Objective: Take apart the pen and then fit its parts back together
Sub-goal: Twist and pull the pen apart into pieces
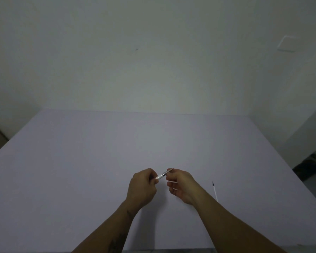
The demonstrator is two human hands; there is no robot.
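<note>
Left hand (141,187) is curled into a closed grip around the white pen barrel (159,177), thumb and forefinger pinching it so that only a short length of the barrel projects from the fist toward the upper right. The barrel is held clear of the table (80,161), tilted upward from left to right. At its exposed end sits a darker metallic collar, where the barrel meets the pen tip section (167,172). Right hand (181,187) holds that tip section in a narrow pinch between thumb and forefinger, the remaining fingers loosely curled beneath and not touching the pen. Whether the tip section is fully seated on the barrel or partly unscrewed cannot be determined at this resolution. The two hands are near each other, with only the short visible span of pen between them, above the near centre of the table. Both forearms enter from the lower edge of the view; the left forearm bears dark markings. Further right, well apart from the hands, a thin white ink refill (214,191) with a dark point lies flat on the table, its point directed away from the person. The table surface is pale lilac. Beyond the right edge of the table, dark items lie on the floor, too dim to identify. A plain wall stands behind the table.
</note>
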